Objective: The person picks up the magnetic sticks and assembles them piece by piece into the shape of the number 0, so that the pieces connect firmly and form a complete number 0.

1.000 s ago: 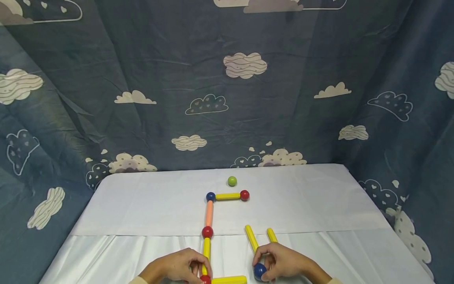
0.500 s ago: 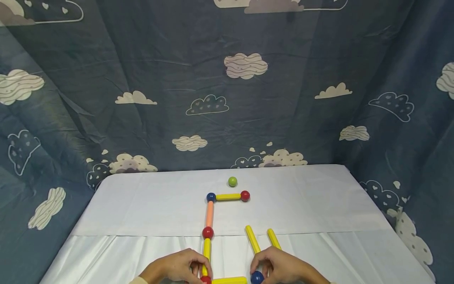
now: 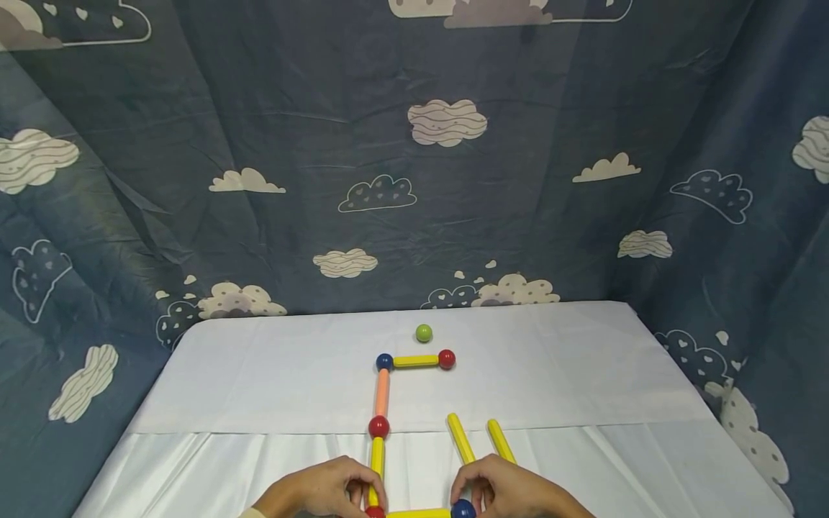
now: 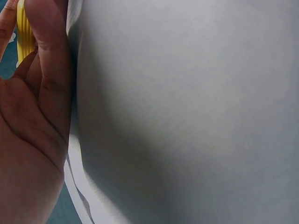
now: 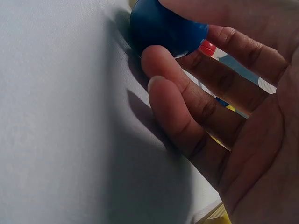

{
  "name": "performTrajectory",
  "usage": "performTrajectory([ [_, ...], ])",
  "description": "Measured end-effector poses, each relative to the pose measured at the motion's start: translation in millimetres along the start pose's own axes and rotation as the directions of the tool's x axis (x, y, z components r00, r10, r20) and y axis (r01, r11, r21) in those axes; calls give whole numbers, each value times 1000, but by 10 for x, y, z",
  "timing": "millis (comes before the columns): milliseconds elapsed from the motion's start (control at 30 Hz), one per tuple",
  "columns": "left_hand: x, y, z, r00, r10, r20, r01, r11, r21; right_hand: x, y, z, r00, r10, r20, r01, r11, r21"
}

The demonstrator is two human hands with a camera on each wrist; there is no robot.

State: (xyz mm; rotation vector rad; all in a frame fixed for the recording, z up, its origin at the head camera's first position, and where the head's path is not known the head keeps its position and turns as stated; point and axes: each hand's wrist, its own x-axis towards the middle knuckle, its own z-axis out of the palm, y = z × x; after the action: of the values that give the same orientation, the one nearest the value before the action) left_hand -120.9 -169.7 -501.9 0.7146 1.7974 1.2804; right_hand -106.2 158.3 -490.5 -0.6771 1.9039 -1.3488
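My left hand holds a red ball at the near corner of a line of balls and sticks. From that corner a yellow stick runs away from me, and another yellow stick lies to the right. My right hand grips a blue ball between thumb and fingers, right at that second stick's right end. Close up, the right wrist view shows the blue ball low over the white cloth. In the left wrist view the fingers hide the red ball.
Further along the line come a red ball, a salmon stick, a blue ball, a yellow stick and a red ball. A green ball lies behind. Two loose yellow sticks lie beyond my right hand.
My right hand has brought the blue ball left and nearer to me, up to the end of the near yellow stick. My left hand has stayed in place.
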Motion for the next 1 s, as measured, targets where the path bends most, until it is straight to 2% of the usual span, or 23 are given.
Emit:
performTrajectory([
  [67, -3, 2, 6, 1000, 6, 0, -6, 1000, 6, -2, -8, 7, 1000, 16, -4, -15, 1000, 8],
  [233, -8, 11, 12, 1000, 2, -1, -2, 1000, 8, -26, -24, -33, 999, -33, -37, 32, 999, -19],
  [400, -7, 1, 5, 1000, -6, -2, 6, 1000, 18, -1, -66, -131, 988, -72, -139, 61, 994, -85],
  [500, -4, -7, 4, 1000, -1, -2, 1, 1000, 18, 40, -81, -190, 976, -75, -206, 50, 991, -127],
  [667, -3, -1, 7, 1000, -4, -6, 4, 1000, 18, 158, -90, -264, 945, -56, -322, -7, 982, -191],
  [833, 6, -4, 0, 1000, -8, -5, 8, 1000, 25, 292, -106, -274, 897, 26, -440, -122, 974, -191],
  [933, 4, -8, 2, 1000, -7, -8, 7, 1000, 23, 363, -125, -266, 872, 78, -483, -188, 965, -183],
  [1000, -1, -6, 4, 1000, -9, -13, 10, 1000, 22, 408, -133, -264, 862, 103, -496, -224, 955, -192],
])
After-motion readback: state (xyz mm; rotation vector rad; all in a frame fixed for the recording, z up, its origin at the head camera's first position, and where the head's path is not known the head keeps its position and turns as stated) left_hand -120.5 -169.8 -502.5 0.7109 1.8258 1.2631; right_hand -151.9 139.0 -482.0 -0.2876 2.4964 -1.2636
